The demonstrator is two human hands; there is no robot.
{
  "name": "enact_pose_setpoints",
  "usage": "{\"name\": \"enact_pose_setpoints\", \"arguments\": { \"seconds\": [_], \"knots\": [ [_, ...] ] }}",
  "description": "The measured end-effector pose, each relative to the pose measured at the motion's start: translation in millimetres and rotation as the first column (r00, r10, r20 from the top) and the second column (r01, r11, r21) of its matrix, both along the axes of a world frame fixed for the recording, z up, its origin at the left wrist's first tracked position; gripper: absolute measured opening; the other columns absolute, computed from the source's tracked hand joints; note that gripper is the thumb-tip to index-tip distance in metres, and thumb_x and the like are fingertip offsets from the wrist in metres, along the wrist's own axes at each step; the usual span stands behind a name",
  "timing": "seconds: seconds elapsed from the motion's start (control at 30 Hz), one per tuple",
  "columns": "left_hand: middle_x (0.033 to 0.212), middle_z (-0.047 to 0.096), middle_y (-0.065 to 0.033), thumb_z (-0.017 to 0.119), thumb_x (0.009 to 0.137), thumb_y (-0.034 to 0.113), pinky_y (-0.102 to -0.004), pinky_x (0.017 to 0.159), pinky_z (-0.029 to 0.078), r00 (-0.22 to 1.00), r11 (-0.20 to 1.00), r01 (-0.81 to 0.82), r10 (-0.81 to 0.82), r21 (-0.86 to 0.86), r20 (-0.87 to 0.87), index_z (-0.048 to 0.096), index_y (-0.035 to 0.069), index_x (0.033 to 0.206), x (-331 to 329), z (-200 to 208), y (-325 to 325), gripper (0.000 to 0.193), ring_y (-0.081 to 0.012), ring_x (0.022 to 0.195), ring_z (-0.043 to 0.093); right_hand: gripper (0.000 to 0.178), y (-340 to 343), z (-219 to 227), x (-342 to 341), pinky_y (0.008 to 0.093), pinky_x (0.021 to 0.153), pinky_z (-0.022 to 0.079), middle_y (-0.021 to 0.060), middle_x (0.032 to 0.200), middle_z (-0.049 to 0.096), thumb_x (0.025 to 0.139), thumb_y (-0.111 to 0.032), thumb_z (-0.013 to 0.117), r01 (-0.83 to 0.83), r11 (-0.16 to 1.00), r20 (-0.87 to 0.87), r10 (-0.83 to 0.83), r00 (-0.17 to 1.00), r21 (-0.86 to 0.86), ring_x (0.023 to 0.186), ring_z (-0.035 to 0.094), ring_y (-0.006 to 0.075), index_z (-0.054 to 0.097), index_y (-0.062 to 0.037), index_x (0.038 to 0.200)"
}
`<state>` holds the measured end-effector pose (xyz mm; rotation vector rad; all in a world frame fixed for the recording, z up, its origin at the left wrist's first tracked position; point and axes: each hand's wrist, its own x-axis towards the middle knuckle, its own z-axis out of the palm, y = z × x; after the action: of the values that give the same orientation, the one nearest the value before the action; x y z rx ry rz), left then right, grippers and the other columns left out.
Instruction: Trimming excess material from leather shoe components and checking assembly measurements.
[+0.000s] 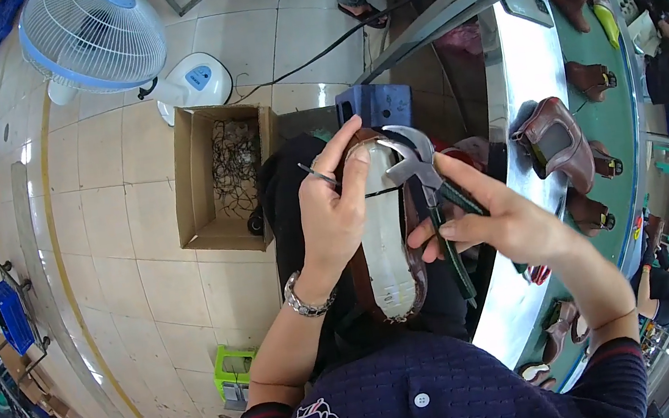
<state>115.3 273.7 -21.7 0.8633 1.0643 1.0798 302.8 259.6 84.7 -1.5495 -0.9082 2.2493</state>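
Note:
A brown leather shoe upper on a last lies sole up across my lap, its pale insole [386, 244] facing me and a dark strand crossing it. My left hand [334, 209] grips the far end, with the thumb on the insole and the index finger along the leather rim. A thin metal rod [319, 174] sticks out between its fingers; the rest of it is hidden. My right hand [503, 219] is closed around the dark green handles of steel pincers [421, 164]. Their jaws rest at the shoe's far right edge; whether they grip leather is unclear.
Right of me, a shiny metal ledge [498, 306] borders a green conveyor [603, 111] carrying brown shoes [561, 145]. A cardboard box [186, 187] with tangled dark strands stands left, beyond it a fan [92, 38]. Ahead are a blue plastic block [388, 103] and a slanting metal bar.

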Motion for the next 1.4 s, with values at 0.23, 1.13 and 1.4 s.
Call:
{"name": "enact_pose_setpoints", "arguments": {
  "seconds": [0.23, 1.13, 1.4],
  "knots": [
    [0.101, 0.07, -0.0104, 0.057, 0.094, 0.01, -0.0233, 0.079, 0.047, 0.997, 0.996, -0.061, 0.063, 0.058, -0.039, 0.064, -0.003, 0.117, 1.6, -8.8, 3.0, 0.028, -0.0098, 0.089, 0.061, 0.06, 27.9, 22.5, -15.3, 0.0303, 0.072, 0.052, 0.0083, 0.092, 0.062, 0.1, -0.007, 0.045, -0.249, 0.968, 0.216, 0.251, 0.944, -0.035, 0.079, 0.061, 0.0138, 0.015, -0.0058, 0.151],
    [0.12, 0.065, -0.0141, 0.062, 0.091, 0.008, -0.0259, 0.094, 0.046, 0.998, 0.997, -0.067, 0.066, 0.032, 0.019, 0.062, -0.005, 0.12, -3.5, -14.5, -6.2, 0.032, -0.014, 0.104, 0.062, 0.06, 16.8, 36.0, -18.3, 0.0488, 0.059, 0.048, 0.0237, 0.071, 0.063, 0.09, -0.01, 0.059, -0.803, 0.413, 0.827, 0.179, 0.533, 0.428, 0.064, 0.063, 0.0426, 0.033, -0.006, 0.144],
    [0.126, 0.062, -0.0116, 0.059, 0.092, 0.007, -0.0257, 0.097, 0.044, 0.99, 1.0, 0.003, -0.004, 0.006, 0.139, 0.059, -0.005, 0.125, -9.9, -17.1, 0.2, 0.036, -0.0127, 0.109, 0.059, 0.069, 14.2, -1.6, -31.3, 0.0424, 0.052, 0.053, 0.0178, 0.073, 0.065, 0.088, -0.008, 0.059, -0.813, 0.304, 0.859, -0.035, 0.51, 0.496, 0.058, 0.065, 0.0358, 0.028, -0.0151, 0.149]
  ]
}}
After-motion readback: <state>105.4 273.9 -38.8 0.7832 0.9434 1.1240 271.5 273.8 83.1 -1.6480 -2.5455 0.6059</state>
